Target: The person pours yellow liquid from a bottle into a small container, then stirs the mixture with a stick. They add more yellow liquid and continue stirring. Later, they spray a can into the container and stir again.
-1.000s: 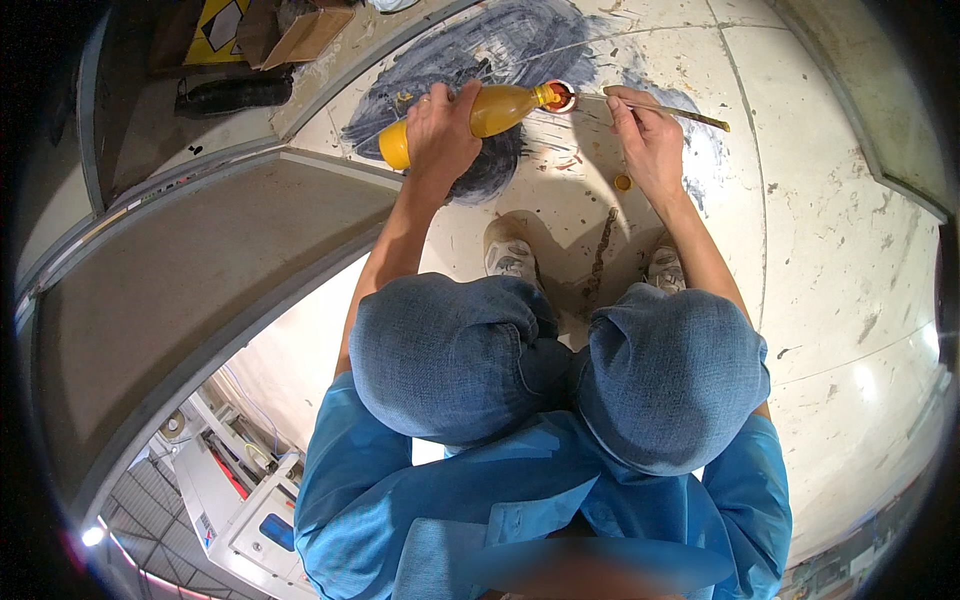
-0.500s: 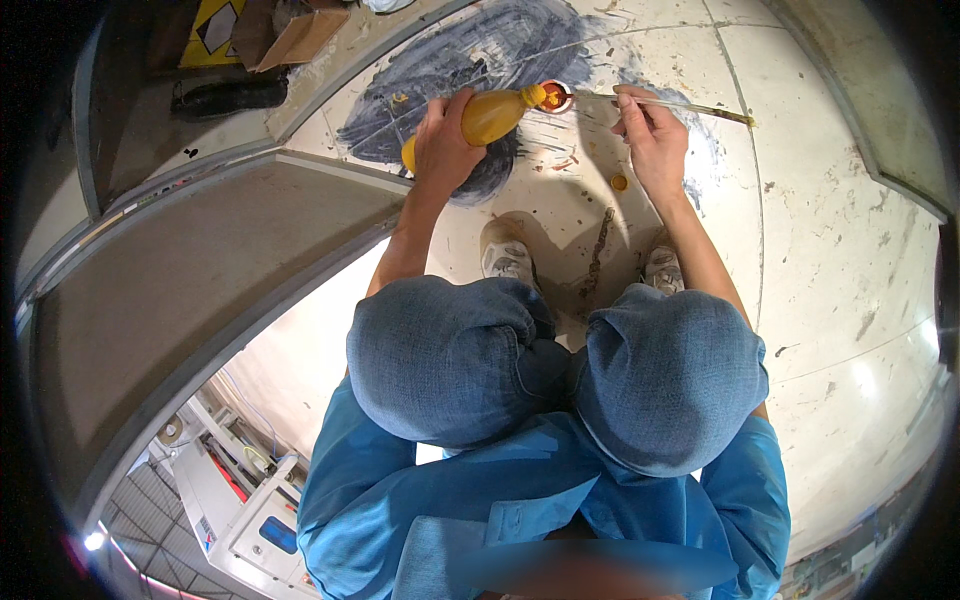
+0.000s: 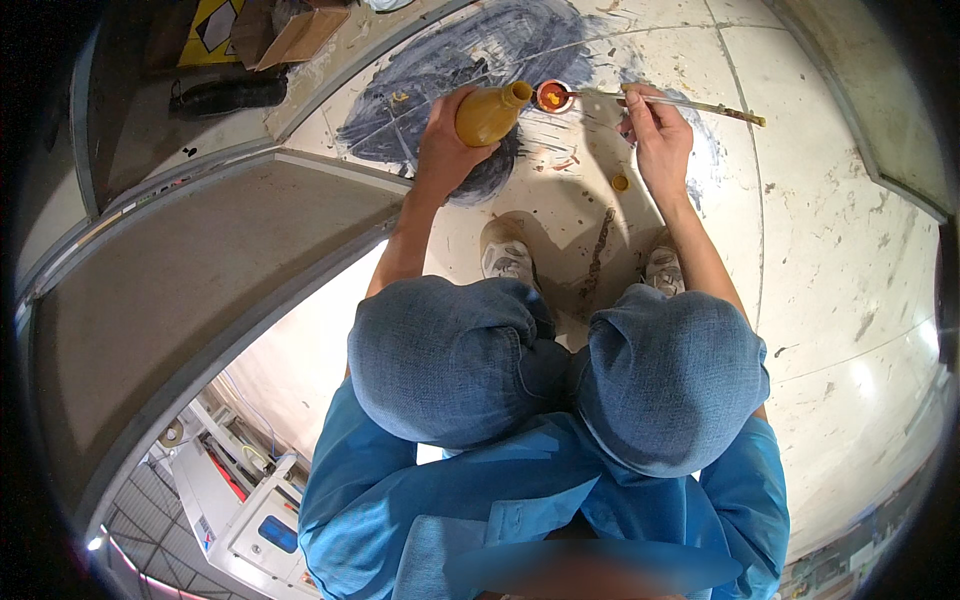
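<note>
My left hand (image 3: 449, 149) is wrapped around a yellow squeeze bottle (image 3: 487, 118), tilted so that its open mouth points up and to the right. Just right of that mouth, a small round cup (image 3: 541, 104) stands on the floor with red and yellow paint in it. Between its fingers and thumb, my right hand (image 3: 657, 140) pinches a long thin paintbrush (image 3: 705, 105). One end of the brush reaches the cup, its tip dark with paint; the other sticks out to the right. A small yellow cap (image 3: 620, 183) lies on the floor below and between my hands.
Dark grey paint smears (image 3: 420, 90) cover the pale floor tiles (image 3: 820, 230) around the cup. My shoes (image 3: 508, 262) are close below. A metal-edged panel (image 3: 200, 240) runs along the left, with a cardboard box (image 3: 300, 40) and a black object (image 3: 228, 94) beyond it.
The bottle has tipped back from the cup toward upright, its mouth moving up and left. My right hand has shifted slightly right with the brush.
</note>
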Available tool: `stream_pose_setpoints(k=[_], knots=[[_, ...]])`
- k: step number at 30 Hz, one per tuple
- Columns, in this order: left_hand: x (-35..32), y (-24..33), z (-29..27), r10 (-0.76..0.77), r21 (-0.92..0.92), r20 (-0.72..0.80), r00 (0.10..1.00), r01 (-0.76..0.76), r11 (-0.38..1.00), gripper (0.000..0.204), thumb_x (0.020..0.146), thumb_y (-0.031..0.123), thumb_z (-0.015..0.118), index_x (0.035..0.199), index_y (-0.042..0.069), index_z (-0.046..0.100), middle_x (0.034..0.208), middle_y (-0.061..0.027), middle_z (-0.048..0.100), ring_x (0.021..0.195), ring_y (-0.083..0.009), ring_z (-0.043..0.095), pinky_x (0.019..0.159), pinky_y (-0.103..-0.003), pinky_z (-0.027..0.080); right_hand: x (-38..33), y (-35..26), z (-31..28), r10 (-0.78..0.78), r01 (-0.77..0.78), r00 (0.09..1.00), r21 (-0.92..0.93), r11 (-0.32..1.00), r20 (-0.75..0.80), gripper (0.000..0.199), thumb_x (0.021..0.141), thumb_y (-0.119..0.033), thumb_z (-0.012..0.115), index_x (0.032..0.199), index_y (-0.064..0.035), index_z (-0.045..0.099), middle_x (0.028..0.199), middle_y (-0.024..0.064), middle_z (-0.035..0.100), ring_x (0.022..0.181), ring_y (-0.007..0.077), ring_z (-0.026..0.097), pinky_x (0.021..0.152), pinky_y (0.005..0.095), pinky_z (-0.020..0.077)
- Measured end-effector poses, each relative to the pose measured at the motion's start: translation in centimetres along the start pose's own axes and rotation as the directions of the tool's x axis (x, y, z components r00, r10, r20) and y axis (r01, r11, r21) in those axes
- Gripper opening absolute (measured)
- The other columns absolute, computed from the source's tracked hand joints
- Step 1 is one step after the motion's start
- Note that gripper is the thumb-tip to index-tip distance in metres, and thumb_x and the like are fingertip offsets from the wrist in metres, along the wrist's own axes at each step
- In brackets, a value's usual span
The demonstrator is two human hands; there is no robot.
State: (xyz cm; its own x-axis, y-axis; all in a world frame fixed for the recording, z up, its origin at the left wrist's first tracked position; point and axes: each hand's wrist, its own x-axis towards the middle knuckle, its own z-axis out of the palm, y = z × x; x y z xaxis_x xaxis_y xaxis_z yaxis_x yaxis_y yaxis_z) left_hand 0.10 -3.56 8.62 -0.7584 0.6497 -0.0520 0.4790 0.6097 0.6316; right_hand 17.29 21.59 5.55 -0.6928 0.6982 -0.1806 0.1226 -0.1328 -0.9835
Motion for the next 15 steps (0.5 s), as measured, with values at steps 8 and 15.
stream_pose_setpoints(k=[8, 15], knots=[[0.6, 0.0, -0.1, -0.049, -0.242, 0.008, 0.999, 0.050, 0.969, 0.089, 0.068, 0.014, 0.100, 0.145, 0.012, 0.054, 0.140, -0.0119, 0.064, 0.128, -0.0298, 0.065, 0.108, -0.042, 0.054, 0.0, 0.1, -0.1, 0.002, -0.001, 1.000, -0.034, 0.999, 0.004, 0.029, 0.108, -0.026, 0.069, 0.121, -0.0015, 0.077, 0.095, 0.0061, 0.079, 0.072, 0.0105, 0.071, 0.062, 0.0255, 0.0528], [4.1, -0.9, 0.6, -0.172, -0.655, -0.136, 0.976, 0.042, 0.755, 0.088, 0.071, 0.011, 0.099, 0.143, 0.008, 0.049, 0.127, -0.0062, 0.065, 0.118, -0.0232, 0.066, 0.106, -0.041, 0.054, 0.2, -1.1, 0.2, -0.120, 0.145, 0.986, -0.223, 0.964, 0.119, 0.025, 0.106, -0.020, 0.068, 0.114, 0.0018, 0.078, 0.104, 0.0092, 0.080, 0.079, 0.0162, 0.074, 0.070, 0.0296, 0.0557]])
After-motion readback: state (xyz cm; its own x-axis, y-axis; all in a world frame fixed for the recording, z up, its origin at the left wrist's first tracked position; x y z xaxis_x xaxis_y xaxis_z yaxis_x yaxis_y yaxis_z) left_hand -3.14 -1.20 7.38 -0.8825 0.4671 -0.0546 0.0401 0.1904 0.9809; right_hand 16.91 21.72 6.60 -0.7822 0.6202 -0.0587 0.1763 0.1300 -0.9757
